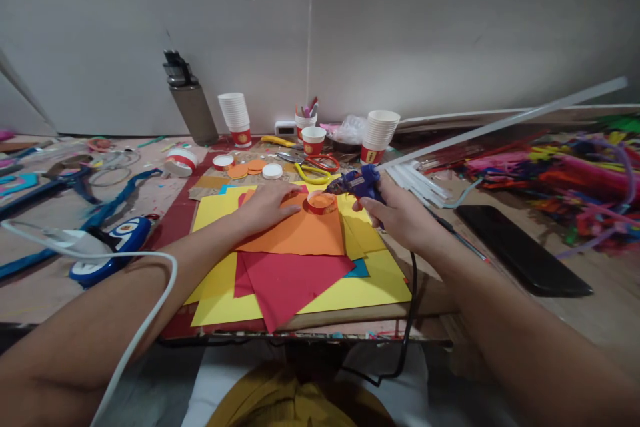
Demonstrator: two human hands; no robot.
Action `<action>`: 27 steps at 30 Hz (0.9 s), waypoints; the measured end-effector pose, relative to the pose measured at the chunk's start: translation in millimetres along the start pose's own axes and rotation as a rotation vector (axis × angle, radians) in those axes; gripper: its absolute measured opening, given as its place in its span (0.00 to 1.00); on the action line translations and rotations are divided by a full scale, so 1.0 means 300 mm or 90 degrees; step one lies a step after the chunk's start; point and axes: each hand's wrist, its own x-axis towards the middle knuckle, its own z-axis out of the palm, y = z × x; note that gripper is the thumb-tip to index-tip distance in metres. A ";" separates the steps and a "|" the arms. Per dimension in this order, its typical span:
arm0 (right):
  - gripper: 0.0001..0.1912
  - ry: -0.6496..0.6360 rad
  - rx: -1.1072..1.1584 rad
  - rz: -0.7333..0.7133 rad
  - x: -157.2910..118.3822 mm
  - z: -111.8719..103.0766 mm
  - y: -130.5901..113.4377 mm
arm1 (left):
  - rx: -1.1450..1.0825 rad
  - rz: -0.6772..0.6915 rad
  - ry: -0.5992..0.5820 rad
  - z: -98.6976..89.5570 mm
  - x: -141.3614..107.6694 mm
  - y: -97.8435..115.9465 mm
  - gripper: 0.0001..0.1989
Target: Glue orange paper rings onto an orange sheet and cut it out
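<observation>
Now right hand [397, 209] grips blue glue gun [364, 182]

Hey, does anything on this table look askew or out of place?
Yes. The red sheet beneath the orange paper lies crooked, one corner poking past the near edge of the yellow paper. The white cable crosses in front of the left forearm, where it could snag. The bottle appears to lean, though that may be lens distortion.

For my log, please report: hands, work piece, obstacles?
Left hand resting on orange paper. Right hand gripping blue glue gun, nozzle close to cut paper cup. White cable crossing left forearm.
</observation>
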 end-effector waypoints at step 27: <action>0.08 -0.001 0.342 0.120 0.034 0.044 0.061 | 0.119 -0.433 0.310 -0.185 -0.024 -0.433 0.10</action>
